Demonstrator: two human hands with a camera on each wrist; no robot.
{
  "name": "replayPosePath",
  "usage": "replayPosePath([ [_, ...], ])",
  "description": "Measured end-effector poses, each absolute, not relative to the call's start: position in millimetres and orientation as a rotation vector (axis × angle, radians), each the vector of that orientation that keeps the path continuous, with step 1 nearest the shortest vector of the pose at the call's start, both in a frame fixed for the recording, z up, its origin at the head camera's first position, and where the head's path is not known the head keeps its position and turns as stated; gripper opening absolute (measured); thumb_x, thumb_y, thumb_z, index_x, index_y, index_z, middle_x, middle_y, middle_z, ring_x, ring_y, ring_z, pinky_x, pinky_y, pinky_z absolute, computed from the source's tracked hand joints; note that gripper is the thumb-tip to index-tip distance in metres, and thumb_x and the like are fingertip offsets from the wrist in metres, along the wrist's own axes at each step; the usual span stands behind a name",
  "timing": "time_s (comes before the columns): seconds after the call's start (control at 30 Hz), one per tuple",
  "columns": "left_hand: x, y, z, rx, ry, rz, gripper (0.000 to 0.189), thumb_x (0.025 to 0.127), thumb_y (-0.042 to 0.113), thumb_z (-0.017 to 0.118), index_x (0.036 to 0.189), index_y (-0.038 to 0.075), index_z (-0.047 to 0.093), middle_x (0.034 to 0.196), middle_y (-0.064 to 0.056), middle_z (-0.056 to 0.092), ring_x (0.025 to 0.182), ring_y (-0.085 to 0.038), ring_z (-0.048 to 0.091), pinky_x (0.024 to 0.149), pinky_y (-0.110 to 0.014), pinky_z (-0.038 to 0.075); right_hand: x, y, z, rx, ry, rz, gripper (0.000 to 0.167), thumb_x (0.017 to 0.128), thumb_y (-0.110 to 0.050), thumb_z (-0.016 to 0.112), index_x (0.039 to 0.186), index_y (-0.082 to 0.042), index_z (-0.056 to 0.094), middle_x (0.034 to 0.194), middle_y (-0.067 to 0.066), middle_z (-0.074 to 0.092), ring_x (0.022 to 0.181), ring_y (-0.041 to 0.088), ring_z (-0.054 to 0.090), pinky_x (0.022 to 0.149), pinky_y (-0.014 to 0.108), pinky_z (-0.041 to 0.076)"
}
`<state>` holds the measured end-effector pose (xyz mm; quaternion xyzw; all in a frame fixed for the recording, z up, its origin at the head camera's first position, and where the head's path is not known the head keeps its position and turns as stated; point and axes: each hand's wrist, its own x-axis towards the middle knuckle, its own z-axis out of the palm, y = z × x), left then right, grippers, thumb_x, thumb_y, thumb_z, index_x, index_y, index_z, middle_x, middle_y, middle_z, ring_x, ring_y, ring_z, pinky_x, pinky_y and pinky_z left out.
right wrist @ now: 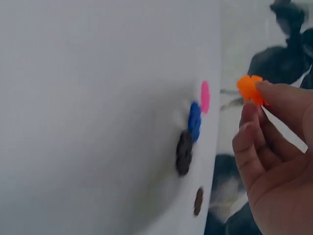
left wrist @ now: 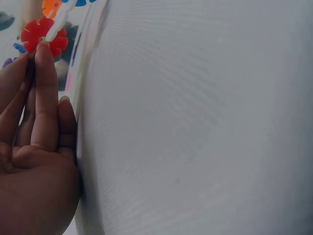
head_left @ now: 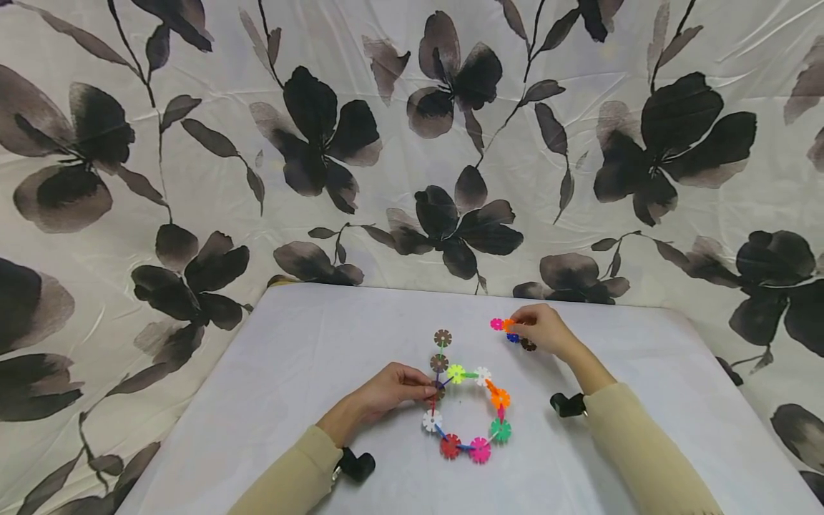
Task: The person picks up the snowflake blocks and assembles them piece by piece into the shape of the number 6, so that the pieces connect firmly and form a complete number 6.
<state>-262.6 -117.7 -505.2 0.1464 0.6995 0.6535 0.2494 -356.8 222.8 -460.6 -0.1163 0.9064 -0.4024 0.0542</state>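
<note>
On the white table, a ring of notched flower-shaped plastic discs [head_left: 479, 450] is joined by small coloured sticks, with a tail of brown discs [head_left: 442, 337] rising at its upper left. My left hand [head_left: 395, 390] pinches a brown disc [head_left: 440, 392] on the ring's left side. In the left wrist view, a red disc [left wrist: 36, 36] and a white stick show at the fingertips. Farther back on the right, my right hand [head_left: 542, 329] pinches an orange disc [right wrist: 249, 89] between thumb and fingers. Around it lie a pink disc [head_left: 496, 324], a blue disc [right wrist: 194, 121] and dark brown discs [right wrist: 184, 152].
The white tabletop [head_left: 309, 336] ends at a back edge just beyond the right hand. Behind it hangs a white cloth [head_left: 399, 164] with dark flowers. Black wrist devices [head_left: 357, 465] are strapped at both sleeves.
</note>
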Motion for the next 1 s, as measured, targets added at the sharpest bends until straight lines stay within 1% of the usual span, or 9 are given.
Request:
replayPosePath([
  [0.07,-262.9,-118.5,-505.0,0.401,1.901,1.78,0.021,0.095,0.002,0.07,0.112,-0.01,0.073,0.103,-0.014,0.077,0.088,-0.014,0.073,0.089,-0.034,0.058,-352.1,212.8,-457.7,-0.421,2.692,-1.286,0.017,0.096,-0.013,0.073,0.109,-0.002,0.075,0.098,0.01,0.071,0.08,0.029,0.061,0.07,0.034,0.057],
  [0.17,-263.3,-119.2,-504.0,0.4,1.897,1.775,0.021,0.095,0.002,0.07,0.112,-0.01,0.072,0.102,-0.014,0.077,0.088,-0.014,0.072,0.088,-0.033,0.058,-344.5,197.3,-453.8,-0.534,2.563,-1.388,0.017,0.096,-0.01,0.071,0.111,0.0,0.074,0.102,0.014,0.073,0.085,0.036,0.067,0.078,0.046,0.06],
  [0.23,-263.4,-119.5,-503.2,0.403,1.896,1.769,0.021,0.095,0.001,0.07,0.112,-0.01,0.072,0.102,-0.014,0.077,0.088,-0.014,0.072,0.087,-0.033,0.058,-340.3,186.8,-452.4,-0.609,2.472,-1.449,0.017,0.097,-0.007,0.069,0.111,0.001,0.074,0.107,0.02,0.073,0.09,0.041,0.068,0.086,0.053,0.058],
  [0.3,-263.2,-119.4,-502.2,0.396,1.897,1.755,0.02,0.095,0.002,0.071,0.112,-0.008,0.073,0.102,-0.013,0.078,0.088,-0.014,0.072,0.087,-0.032,0.058,-337.0,177.1,-450.9,-0.668,2.406,-1.48,0.017,0.097,-0.006,0.068,0.111,0.001,0.074,0.11,0.025,0.072,0.094,0.044,0.068,0.09,0.057,0.056],
  [0.37,-262.8,-119.3,-501.1,0.393,1.9,1.739,0.019,0.095,0.004,0.071,0.111,-0.006,0.075,0.102,-0.012,0.078,0.089,-0.014,0.072,0.087,-0.032,0.058,-334.7,168.8,-450.0,-0.704,2.376,-1.493,0.016,0.097,-0.007,0.069,0.11,-0.001,0.075,0.112,0.027,0.071,0.096,0.044,0.069,0.091,0.056,0.056],
  [0.47,-262.1,-119.0,-500.3,0.401,1.9,1.721,0.019,0.096,0.005,0.071,0.111,-0.005,0.075,0.101,-0.011,0.078,0.09,-0.014,0.072,0.087,-0.031,0.057,-333.0,160.0,-448.8,-0.737,2.384,-1.485,0.015,0.096,-0.008,0.071,0.109,-0.003,0.076,0.112,0.026,0.071,0.096,0.036,0.071,0.091,0.05,0.058],
  [0.6,-262.3,-119.1,-501.1,0.436,1.885,1.719,0.019,0.096,0.005,0.071,0.11,-0.007,0.075,0.098,-0.011,0.078,0.09,-0.014,0.072,0.088,-0.03,0.056,-333.3,155.0,-447.1,-0.755,2.403,-1.474,0.013,0.095,-0.007,0.071,0.108,-0.005,0.076,0.112,0.025,0.071,0.098,0.027,0.071,0.089,0.039,0.058],
  [0.73,-262.9,-119.5,-501.7,0.433,1.876,1.719,0.019,0.096,0.005,0.071,0.11,-0.007,0.075,0.096,-0.011,0.078,0.09,-0.013,0.072,0.087,-0.029,0.056,-334.7,153.4,-444.8,-0.791,2.412,-1.454,0.013,0.096,-0.005,0.07,0.108,-0.004,0.076,0.112,0.026,0.071,0.101,0.024,0.071,0.089,0.037,0.058],
  [1.0,-263.2,-120.5,-503.4,0.426,1.882,1.713,0.018,0.096,0.007,0.071,0.109,-0.005,0.075,0.098,-0.01,0.078,0.09,-0.014,0.071,0.086,-0.03,0.056,-335.8,151.2,-439.2,-0.89,2.454,-1.371,0.014,0.096,-0.005,0.07,0.108,-0.004,0.077,0.108,0.021,0.074,0.099,0.021,0.072,0.088,0.035,0.057],
])
